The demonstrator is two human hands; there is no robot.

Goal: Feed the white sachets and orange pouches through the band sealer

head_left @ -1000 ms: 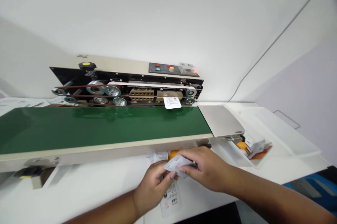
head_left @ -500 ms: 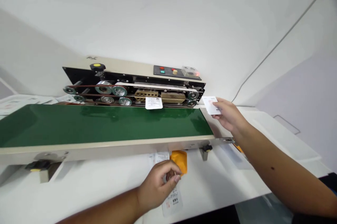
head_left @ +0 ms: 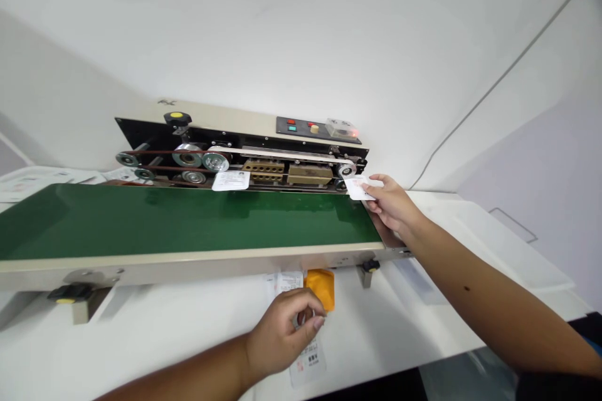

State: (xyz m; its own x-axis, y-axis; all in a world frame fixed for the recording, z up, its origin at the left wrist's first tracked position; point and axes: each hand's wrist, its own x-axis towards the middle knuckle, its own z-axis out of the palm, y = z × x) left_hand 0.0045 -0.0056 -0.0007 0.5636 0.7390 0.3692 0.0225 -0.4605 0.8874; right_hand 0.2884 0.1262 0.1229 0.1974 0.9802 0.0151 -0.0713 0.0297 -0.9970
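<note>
My right hand [head_left: 392, 203] pinches a white printed packet [head_left: 358, 188] at the right end of the sealing machine [head_left: 263, 144], its edge by the end rollers. A second white packet [head_left: 230, 181] hangs from the machine's belts further left, above the green conveyor [head_left: 188, 219]. In front of the conveyor, my left hand [head_left: 289, 329] is curled with thumb and fingertips close together; whatever it may hold is hidden. Beside its fingers lies an orange packet [head_left: 322, 288], and a printed white packet [head_left: 308, 363] lies partly under the hand.
Several white packets [head_left: 51, 180] lie behind the conveyor's left end. A translucent tray [head_left: 508, 250] stands at the right. Black knobs [head_left: 370, 265] stick out below the conveyor's front edge. A cable runs up the wall at right.
My right hand has moved left with its packet, up to the machine's end rollers. The packet in the belts has travelled left. My left hand has barely moved.
</note>
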